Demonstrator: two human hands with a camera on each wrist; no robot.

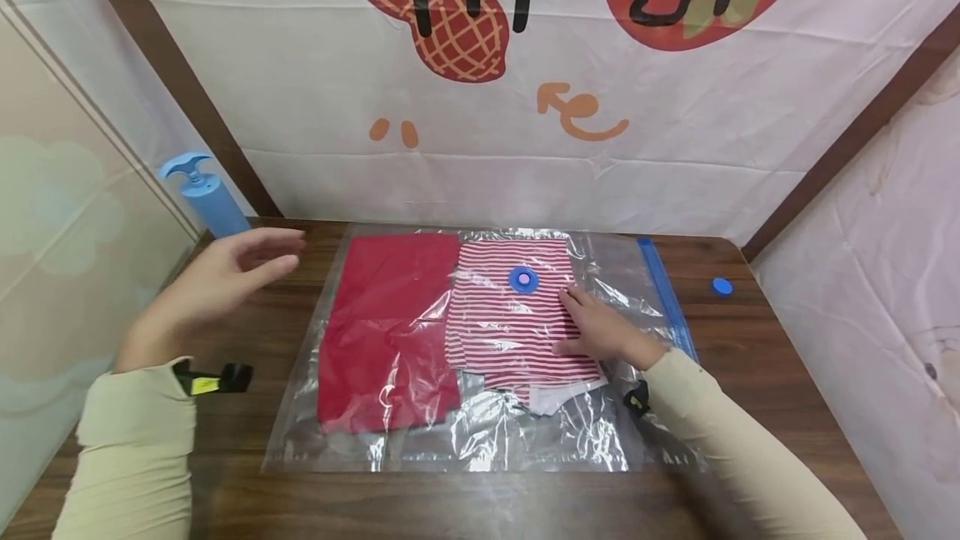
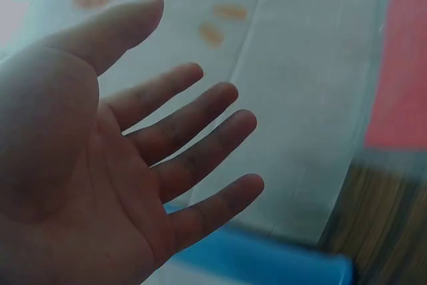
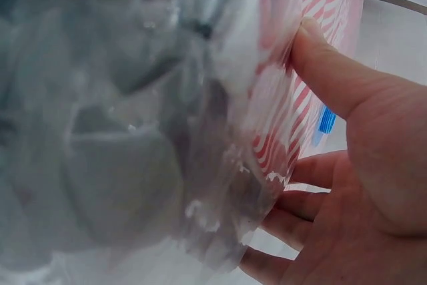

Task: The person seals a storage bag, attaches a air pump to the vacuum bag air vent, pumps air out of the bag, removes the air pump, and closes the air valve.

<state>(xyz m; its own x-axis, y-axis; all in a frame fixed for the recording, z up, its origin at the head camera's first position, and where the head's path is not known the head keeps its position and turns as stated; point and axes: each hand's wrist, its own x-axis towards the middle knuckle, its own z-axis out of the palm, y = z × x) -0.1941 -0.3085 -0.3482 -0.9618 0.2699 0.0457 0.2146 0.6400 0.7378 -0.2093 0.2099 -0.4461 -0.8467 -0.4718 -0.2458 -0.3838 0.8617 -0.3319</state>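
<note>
Head view: the right hand (image 1: 603, 328), fingers spread, rests on the clear, flat plastic bag (image 1: 570, 444) by the brown wooden tabletop's (image 1: 757, 348) back edge; the left hand (image 1: 225, 277), relaxed, hovers near its back-left corner.

In your head view, the bag (image 1: 480, 452) lies mid-frame on the surface (image 1: 360, 508), one garment (image 1: 390, 323) inside at left, a second garment (image 1: 510, 336) beside it beneath the valve (image 1: 523, 279); the pump (image 1: 213, 202) is upper left, the cap (image 1: 722, 286) right.

Bag (image 1: 471, 450) — glossy clear plastic, matt cloth garments (image 1: 390, 332), wood-grain table (image 1: 750, 373)
</note>
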